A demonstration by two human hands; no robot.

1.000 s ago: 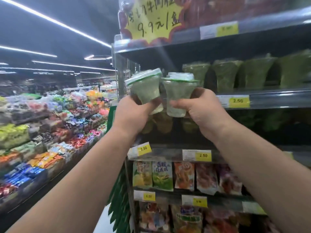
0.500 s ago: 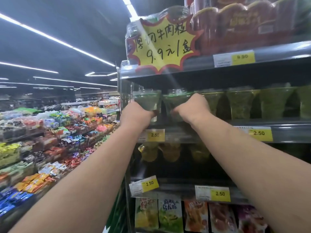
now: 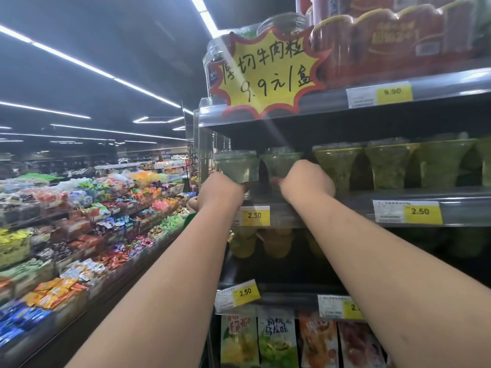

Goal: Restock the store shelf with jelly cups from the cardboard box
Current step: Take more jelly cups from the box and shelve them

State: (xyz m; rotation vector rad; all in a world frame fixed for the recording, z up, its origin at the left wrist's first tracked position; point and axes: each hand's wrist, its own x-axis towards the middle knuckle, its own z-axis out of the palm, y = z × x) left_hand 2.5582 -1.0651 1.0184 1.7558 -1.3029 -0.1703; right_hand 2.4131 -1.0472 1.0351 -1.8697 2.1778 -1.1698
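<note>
The left forearm (image 3: 170, 274) and right forearm (image 3: 372, 256) reach up and forward, bare, converging slightly. The left hand (image 3: 221, 193) curls around the base of the left jelly cup (image 3: 236, 166); the right hand (image 3: 307, 183), its back to the camera, grips the right jelly cup (image 3: 280, 163).

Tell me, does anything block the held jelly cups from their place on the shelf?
Nothing visible does. The left hand and right hand hold the jelly cups, one each, at the open left end of the shelf. The stocked green cups stand right of that end, not in the path.
</note>
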